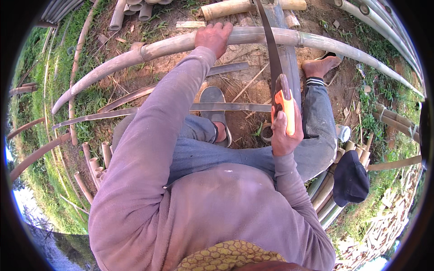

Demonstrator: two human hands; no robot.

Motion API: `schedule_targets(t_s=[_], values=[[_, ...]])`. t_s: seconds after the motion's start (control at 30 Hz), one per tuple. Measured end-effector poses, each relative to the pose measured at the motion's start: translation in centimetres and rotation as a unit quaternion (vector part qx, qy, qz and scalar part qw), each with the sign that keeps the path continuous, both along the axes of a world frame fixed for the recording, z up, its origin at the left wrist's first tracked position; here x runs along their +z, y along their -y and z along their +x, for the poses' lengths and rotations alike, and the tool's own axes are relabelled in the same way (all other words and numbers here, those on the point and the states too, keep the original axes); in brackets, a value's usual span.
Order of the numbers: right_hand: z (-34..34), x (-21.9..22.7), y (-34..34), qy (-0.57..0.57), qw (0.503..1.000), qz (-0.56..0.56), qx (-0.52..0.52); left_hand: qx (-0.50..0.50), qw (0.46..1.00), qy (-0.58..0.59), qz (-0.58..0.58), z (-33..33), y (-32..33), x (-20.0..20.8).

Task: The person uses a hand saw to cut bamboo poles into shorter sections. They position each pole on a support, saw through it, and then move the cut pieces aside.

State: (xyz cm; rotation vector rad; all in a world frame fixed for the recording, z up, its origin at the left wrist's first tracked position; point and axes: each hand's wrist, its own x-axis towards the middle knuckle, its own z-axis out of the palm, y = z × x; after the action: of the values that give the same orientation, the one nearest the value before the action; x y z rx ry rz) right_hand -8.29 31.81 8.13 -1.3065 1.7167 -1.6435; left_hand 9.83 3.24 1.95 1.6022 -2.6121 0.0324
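A long pale bamboo pole [172,44] lies crosswise in front of me, bending toward both sides of the view. My left hand [214,39] is closed over it, left of the middle. In my right hand [288,133] is the orange handle of a hand saw [274,61], its dark blade pointing away from me. The blade crosses the pole to the right of my left hand; whether its teeth bite into the bamboo cannot be made out. Under the pole runs a thick grey bamboo-like beam [293,67], beside my bare foot [320,67].
Cut bamboo tubes [226,9] lie at the far side. A split bamboo strip [230,107] crosses near my sandalled foot [212,97]. A dark cap [350,178] rests on stacked bamboo at the right. Short bamboo pieces [94,163] stand at the left, and wood scraps [389,226] cover the lower right.
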Motion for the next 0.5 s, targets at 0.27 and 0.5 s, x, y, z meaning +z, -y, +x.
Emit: schedule_targets(t_s=[0.27, 0.5], values=[[-0.5, 0.5, 8.9, 0.068, 0.995, 0.077, -0.019, 0.003, 0.999, 0.007, 0.038, -1.0, 0.9, 1.8], [0.9, 0.8, -2.3, 0.069, 0.998, 0.004, 0.012, 0.016, 0.993, 0.015, 0.120, -0.3, 3.1, 2.5]])
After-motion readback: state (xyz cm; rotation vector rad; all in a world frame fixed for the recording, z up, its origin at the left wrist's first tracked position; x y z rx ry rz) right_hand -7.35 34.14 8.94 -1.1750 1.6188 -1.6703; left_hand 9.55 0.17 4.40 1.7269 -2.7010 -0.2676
